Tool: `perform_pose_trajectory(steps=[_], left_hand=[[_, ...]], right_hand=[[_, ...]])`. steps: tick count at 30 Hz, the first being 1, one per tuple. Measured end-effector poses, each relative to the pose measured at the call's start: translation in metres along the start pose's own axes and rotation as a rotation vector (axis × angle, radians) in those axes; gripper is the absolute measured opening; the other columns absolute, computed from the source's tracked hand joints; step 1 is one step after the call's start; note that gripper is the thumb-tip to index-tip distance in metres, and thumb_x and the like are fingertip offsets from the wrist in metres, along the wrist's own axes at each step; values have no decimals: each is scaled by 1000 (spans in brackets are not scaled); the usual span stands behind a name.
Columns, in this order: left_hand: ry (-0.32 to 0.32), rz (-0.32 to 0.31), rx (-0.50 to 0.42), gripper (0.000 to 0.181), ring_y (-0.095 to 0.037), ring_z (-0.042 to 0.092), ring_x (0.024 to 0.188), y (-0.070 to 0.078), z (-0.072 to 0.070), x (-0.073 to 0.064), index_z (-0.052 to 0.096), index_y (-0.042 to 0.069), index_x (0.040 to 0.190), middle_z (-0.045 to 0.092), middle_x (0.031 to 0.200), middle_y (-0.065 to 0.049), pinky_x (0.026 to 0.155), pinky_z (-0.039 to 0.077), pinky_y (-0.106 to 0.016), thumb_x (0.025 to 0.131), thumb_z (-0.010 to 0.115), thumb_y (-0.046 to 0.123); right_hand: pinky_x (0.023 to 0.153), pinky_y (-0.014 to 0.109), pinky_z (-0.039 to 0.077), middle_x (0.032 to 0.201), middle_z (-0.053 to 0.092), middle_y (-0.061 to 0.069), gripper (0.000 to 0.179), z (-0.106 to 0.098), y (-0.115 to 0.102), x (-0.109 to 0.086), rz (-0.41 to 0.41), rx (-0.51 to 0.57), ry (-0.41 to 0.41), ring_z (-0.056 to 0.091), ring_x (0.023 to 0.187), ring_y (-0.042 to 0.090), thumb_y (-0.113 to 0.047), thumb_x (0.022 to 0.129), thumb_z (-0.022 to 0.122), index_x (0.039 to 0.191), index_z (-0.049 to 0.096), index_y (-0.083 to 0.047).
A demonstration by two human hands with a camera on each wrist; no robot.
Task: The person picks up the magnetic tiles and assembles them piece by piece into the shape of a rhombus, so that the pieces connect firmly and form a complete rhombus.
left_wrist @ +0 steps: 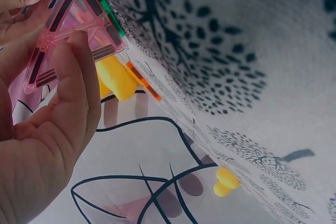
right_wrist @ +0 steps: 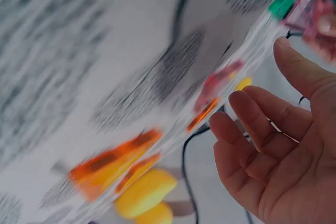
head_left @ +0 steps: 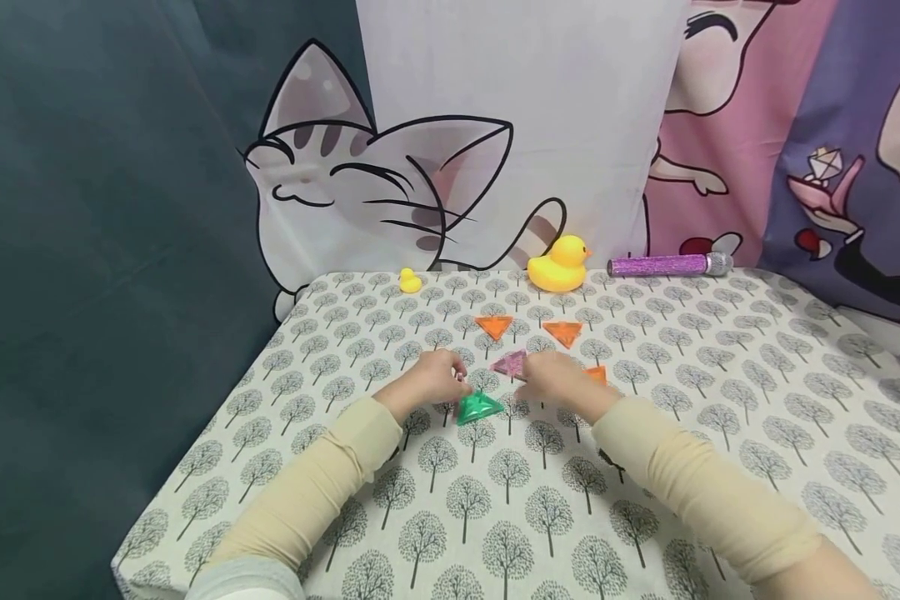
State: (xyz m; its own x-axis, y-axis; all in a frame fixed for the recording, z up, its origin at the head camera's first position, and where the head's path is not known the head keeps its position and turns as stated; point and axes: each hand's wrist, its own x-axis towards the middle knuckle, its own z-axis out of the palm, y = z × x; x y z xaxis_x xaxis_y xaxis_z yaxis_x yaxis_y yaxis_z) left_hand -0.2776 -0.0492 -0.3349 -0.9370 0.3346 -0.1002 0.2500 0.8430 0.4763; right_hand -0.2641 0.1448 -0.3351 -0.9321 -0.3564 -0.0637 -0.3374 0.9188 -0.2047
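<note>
The left hand pinches a pink triangular tile between thumb and fingers, raised off the surface, with dark strips showing inside its clear frame. The right hand has its fingers apart and slightly bent, the thumb well away from them, with nothing in its grasp.

Just beside the left fingertips, on the side towards the right hand, is a green triangular tile; I cannot tell whether it touches the held one. A second pink tile lies just past the right fingertips, partly hidden by them, so contact there cannot be told. One orange tile shows from behind the right hand, towards the table's right edge.

Farther out, nearer the far edge, lie a left orange tile and a right orange tile, apart from each other.

Along the far edge of the table, a small yellow duck sits towards the far left corner, a large yellow duck around the middle, and a purple microphone towards the far right corner. Behind that edge hangs a cloth backdrop printed with a smiling cat.
</note>
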Motion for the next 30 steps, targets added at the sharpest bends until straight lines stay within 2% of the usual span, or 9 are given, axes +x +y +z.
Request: perform_pose_trajectory(steps=[6,12,15,22,30], left_hand=[[-6,-7,-24,23,-17,49,69,0,-1,-2,57,10,83,52,78,-2,55,42,-26,71,71,23],[-9,9,-41,22,-16,48,66,-1,0,-1,57,10,82,52,76,-2,54,42,-25,70,70,23],[-15,2,-54,22,-15,48,65,-2,0,0,57,10,82,52,76,-2,53,42,-25,70,70,22],[-21,-29,-70,20,-16,49,67,1,-1,-2,56,10,81,52,77,-2,55,43,-25,71,70,21],[-21,-39,-83,22,-16,49,69,0,-1,-2,57,10,83,52,78,-2,56,43,-25,71,71,22]], right_hand=[[63,36,47,85,61,8,29,-8,33,-3,94,6,10,55,68,20,-27,75,66,90,62,-3],[47,29,39,64,50,4,25,-11,58,-3,210,50,-22,44,53,17,-30,74,67,70,56,-7],[48,29,37,62,45,5,30,-13,68,-5,244,66,-30,42,54,17,-32,74,67,66,51,-8],[52,31,39,67,48,7,42,-14,83,-8,254,52,-54,44,60,19,-46,72,64,75,50,-7],[58,36,42,77,52,10,54,-19,91,-14,284,82,-105,47,65,22,-48,65,69,86,53,-1]])
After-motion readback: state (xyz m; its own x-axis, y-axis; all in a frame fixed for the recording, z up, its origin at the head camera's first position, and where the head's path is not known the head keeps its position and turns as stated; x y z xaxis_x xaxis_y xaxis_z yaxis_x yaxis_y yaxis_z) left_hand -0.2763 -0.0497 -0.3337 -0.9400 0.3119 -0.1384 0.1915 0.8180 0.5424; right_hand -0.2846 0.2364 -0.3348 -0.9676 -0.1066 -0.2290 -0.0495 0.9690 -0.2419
